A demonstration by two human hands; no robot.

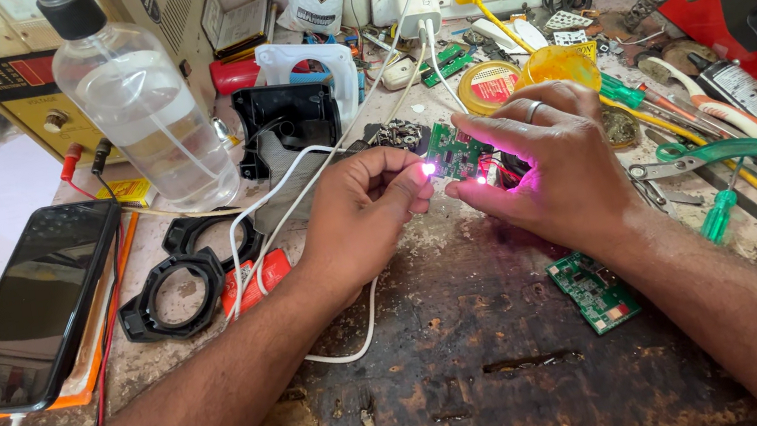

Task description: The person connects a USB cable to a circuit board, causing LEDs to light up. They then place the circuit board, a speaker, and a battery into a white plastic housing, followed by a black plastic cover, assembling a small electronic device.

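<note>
Over the bench's middle, the left hand [363,207] and right hand [553,165] pinch a small green board [452,155], its lights glowing pink. Best to grip edges only, hold steady, and keep the white cable [291,171] slack.

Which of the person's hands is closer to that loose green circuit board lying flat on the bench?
Right. The right hand is just above and beyond the loose green circuit board; the left hand is farther off to its left.
</note>
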